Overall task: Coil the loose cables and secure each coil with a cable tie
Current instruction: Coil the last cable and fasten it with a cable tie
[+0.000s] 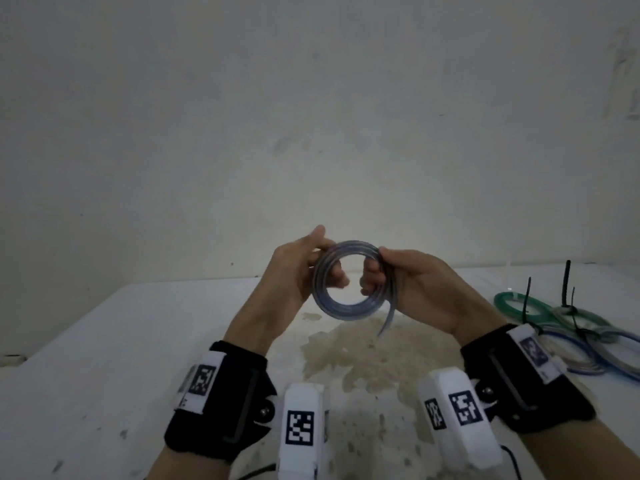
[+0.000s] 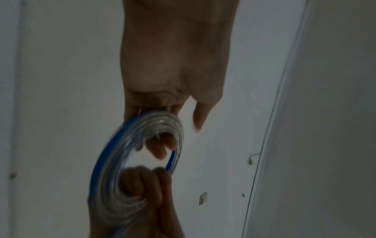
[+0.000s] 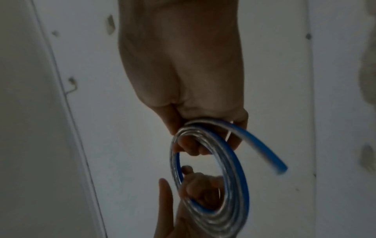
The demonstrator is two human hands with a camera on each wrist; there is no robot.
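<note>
Both my hands hold the clear, blue-striped round cable coil point(image 1: 348, 279) above the stained white table point(image 1: 104, 341): left hand point(image 1: 298, 271) curled round its left side, right hand point(image 1: 415, 289) gripping the right. Its short free tail point(image 1: 386, 320) dangles, untied. If I loosen either grip to fetch a tie, I reckon the springy loops could burst open.

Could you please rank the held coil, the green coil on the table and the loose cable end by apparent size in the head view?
1. Held coil, gripped by both hands.
2. Green coil, which looks smaller, though it lies farther from the camera, so its true size is unsure.
3. Loose cable end, smallest.
</note>
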